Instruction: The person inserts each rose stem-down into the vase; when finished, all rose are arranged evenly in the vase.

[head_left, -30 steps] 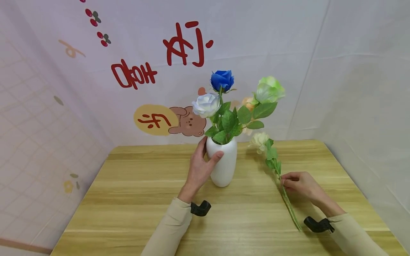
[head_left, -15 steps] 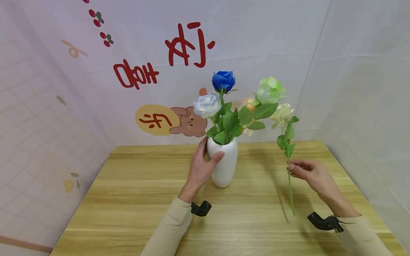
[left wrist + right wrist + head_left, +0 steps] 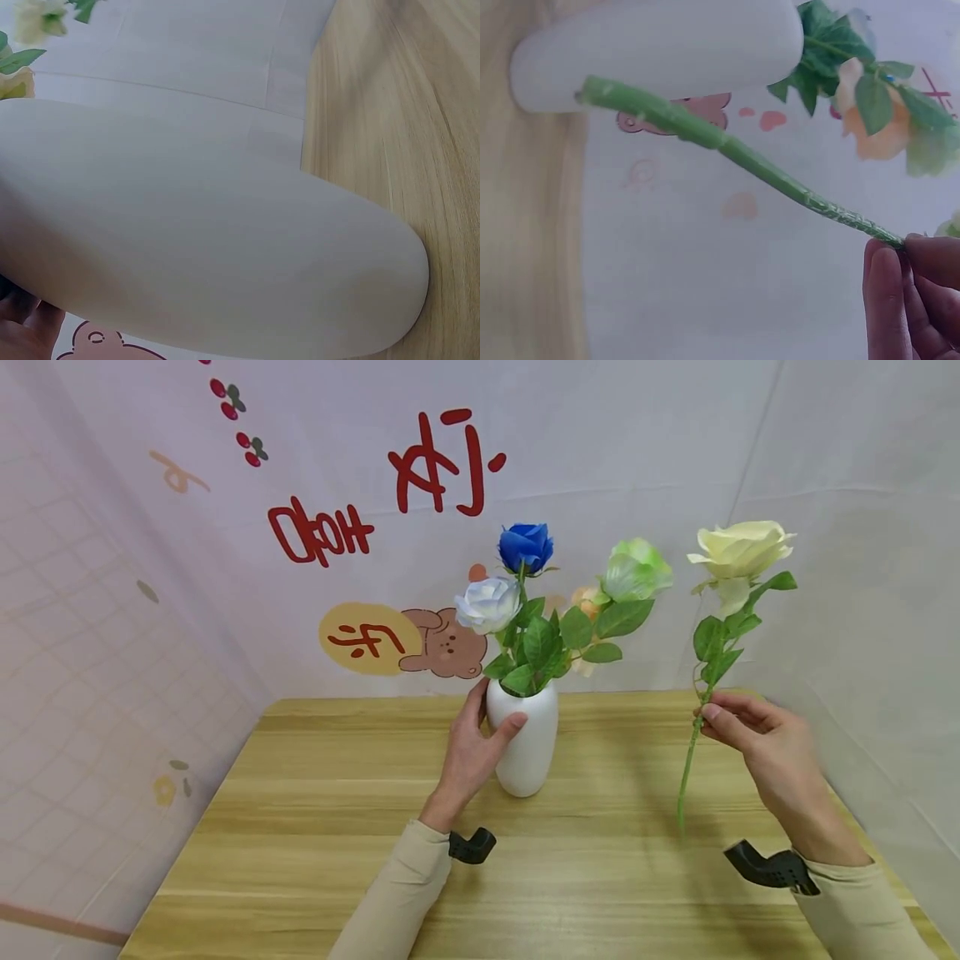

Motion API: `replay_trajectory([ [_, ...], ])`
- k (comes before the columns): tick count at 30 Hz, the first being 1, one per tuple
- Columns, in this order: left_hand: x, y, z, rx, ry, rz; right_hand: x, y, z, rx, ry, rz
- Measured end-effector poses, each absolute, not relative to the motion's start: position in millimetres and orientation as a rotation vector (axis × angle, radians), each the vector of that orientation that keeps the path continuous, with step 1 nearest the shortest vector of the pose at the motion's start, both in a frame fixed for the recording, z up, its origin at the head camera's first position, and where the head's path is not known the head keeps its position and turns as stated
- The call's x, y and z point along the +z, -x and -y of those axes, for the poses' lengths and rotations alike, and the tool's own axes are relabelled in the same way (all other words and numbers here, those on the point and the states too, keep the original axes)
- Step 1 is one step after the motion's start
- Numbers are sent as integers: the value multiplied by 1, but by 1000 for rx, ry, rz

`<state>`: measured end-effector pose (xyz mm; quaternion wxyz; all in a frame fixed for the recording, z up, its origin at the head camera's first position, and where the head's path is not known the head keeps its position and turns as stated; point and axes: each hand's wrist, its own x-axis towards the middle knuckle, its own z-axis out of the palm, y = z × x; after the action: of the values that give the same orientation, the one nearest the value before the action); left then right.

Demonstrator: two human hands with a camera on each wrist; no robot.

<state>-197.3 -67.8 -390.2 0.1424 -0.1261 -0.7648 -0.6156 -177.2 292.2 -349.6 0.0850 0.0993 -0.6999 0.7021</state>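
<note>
My left hand (image 3: 471,752) grips a white vase (image 3: 531,752) round its upper left side, thumb across the front. The vase stands upright on the table and fills much of the left wrist view. It holds a blue rose (image 3: 526,548), a pale bluish-white rose (image 3: 489,605), a green-white rose (image 3: 637,570) and a peach flower (image 3: 881,124), partly hidden by leaves in the head view. Right of the vase, my right hand (image 3: 776,752) pinches the stem (image 3: 765,169) of a cream rose (image 3: 742,550) between thumb and fingers. That rose is raised off the table, bloom up, stem slightly tilted.
The wooden table (image 3: 300,827) ends at a white cloth backdrop (image 3: 600,443) with red lettering and a printed bear (image 3: 450,645). Cloth also hangs on both sides. A black wrist mount (image 3: 768,867) sticks out from the right forearm; the left wears another (image 3: 472,846).
My right hand has lifted the cream rose off the table, up and to the right, and its stem now stands nearly upright. The left hand and vase have stayed in place.
</note>
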Motion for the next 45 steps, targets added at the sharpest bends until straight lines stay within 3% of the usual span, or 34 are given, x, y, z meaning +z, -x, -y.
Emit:
replay_trajectory([
  [12, -389, 197, 67, -1780, 360, 2202, -320, 174, -263, 2253, -412, 1594],
  [26, -393, 198, 67, -1769, 359, 2195, -310, 177, -235, 2383, -570, 1278],
  [45, -390, 198, 66, -1753, 387, 2182, -279, 186, -178, 2222, -561, 1277],
])
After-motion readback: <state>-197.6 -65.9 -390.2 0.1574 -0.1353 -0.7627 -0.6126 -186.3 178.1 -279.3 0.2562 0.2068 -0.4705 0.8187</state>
